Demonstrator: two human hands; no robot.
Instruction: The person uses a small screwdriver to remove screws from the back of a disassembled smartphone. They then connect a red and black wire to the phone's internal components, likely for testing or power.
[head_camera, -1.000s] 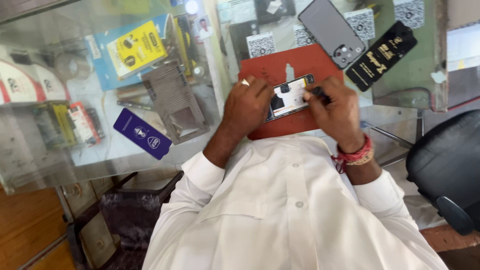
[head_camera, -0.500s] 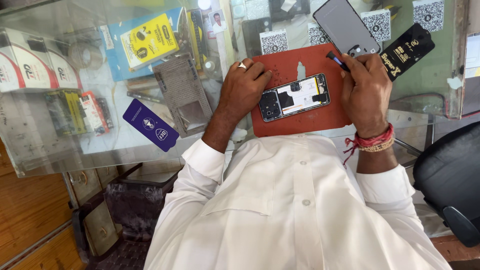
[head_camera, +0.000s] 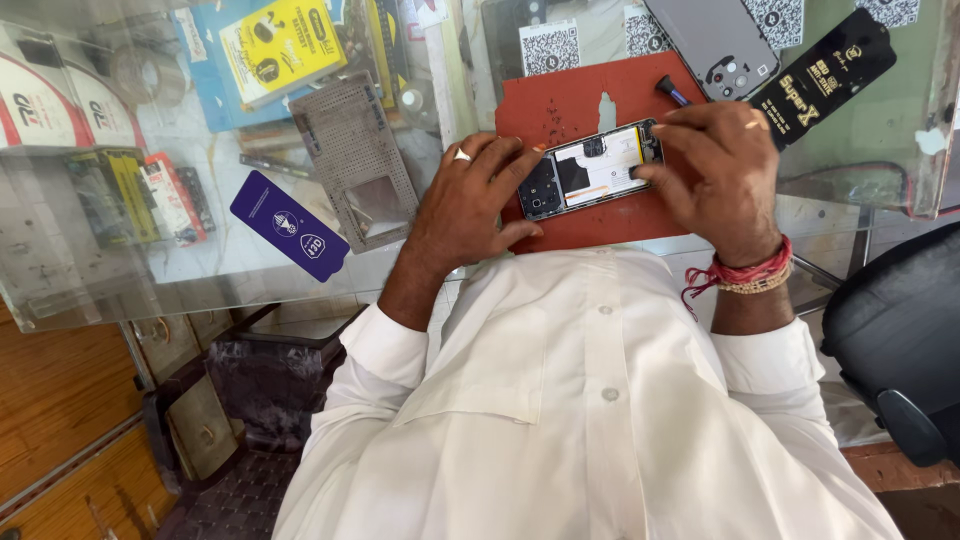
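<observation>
Opened phone lies back-off on the red mat, near the mat's middle. My left hand clasps the phone's camera end, fingers curled over its edge. My right hand pinches a dark-tipped screwdriver, fingers closed narrow, thumb touching the phone's other end. Grey back cover rests just beyond the mat's far corner. Blue card sits well left of the mat.
</observation>
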